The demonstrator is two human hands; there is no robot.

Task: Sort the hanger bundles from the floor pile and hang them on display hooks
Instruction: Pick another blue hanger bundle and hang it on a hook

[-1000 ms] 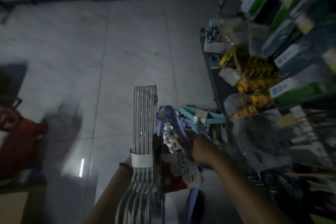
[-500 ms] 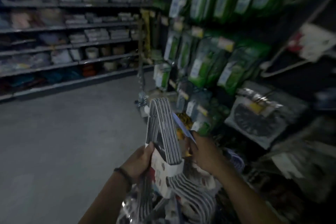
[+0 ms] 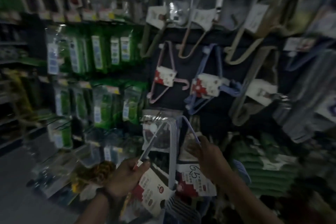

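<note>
I hold up a bundle of pale lilac hangers [image 3: 172, 149] wrapped in a red-and-white paper label [image 3: 152, 189], in front of a dark display wall. My left hand [image 3: 125, 176] grips the bundle's left arm near the label. My right hand [image 3: 205, 152] pinches its right arm. On the wall above hang a pink hanger bundle [image 3: 163, 78] and a blue hanger bundle [image 3: 209, 85], each on a hook with the same label. Beige hanger bundles [image 3: 196, 23] hang higher up.
Green packaged goods [image 3: 101, 54] fill the racks to the left. Grey hanger bundles [image 3: 312, 85] hang at the right. Green packs [image 3: 267, 165] are stacked low on the right. Grey floor [image 3: 16, 187] lies at the lower left.
My view has swung up from the floor and aisle to the hanger display wall. Both hands have raised the lilac bundle towards the wall and spread apart along its arms.
</note>
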